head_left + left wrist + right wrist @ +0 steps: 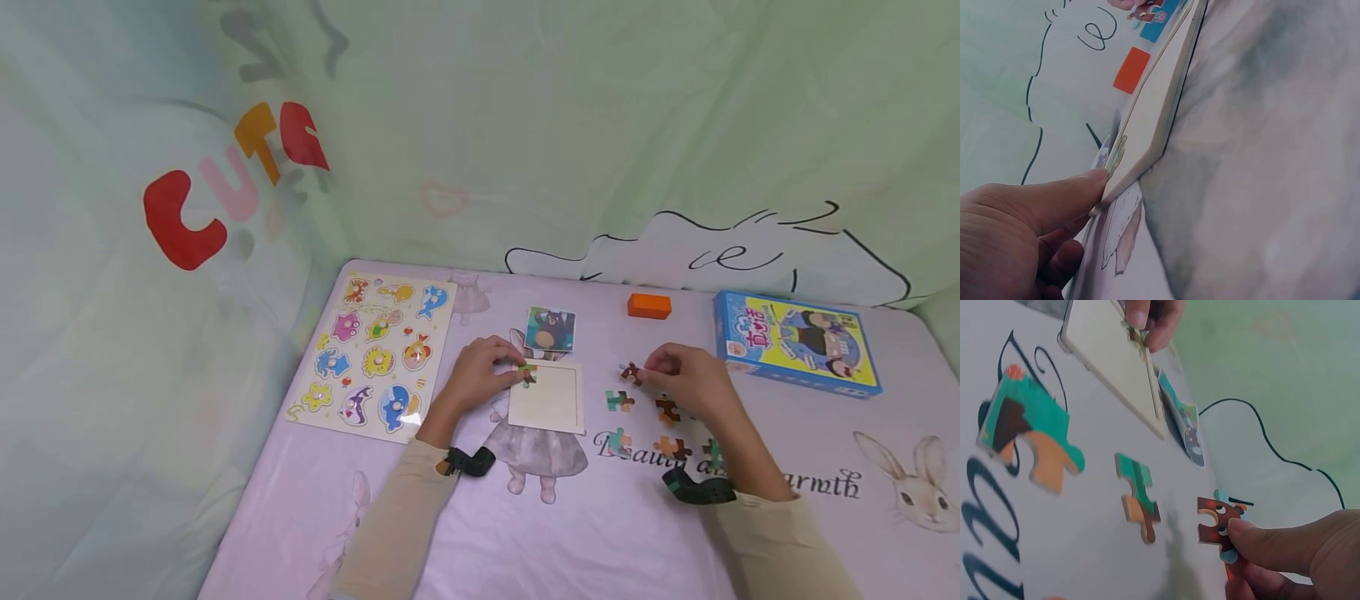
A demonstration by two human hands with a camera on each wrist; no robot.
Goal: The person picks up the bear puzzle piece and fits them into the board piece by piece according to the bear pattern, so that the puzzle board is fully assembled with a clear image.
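Note:
My right hand pinches a jigsaw piece with a brown bear's face between thumb and fingers, raised over the table. At the left edge of a square wooden puzzle tray, my left hand grips the upper left corner, thumb on top. A green and brown piece lies in that corner, partly under the fingertips. Loose pieces lie between tray and right hand, among them a green one, a brown one and a pale teal one. Others lie partly hidden by the right arm.
A bear picture card lies just behind the tray. To the left is a sea-animal peg board. An orange block and a blue and yellow box stand at the back right. A fabric curtain rises behind the table.

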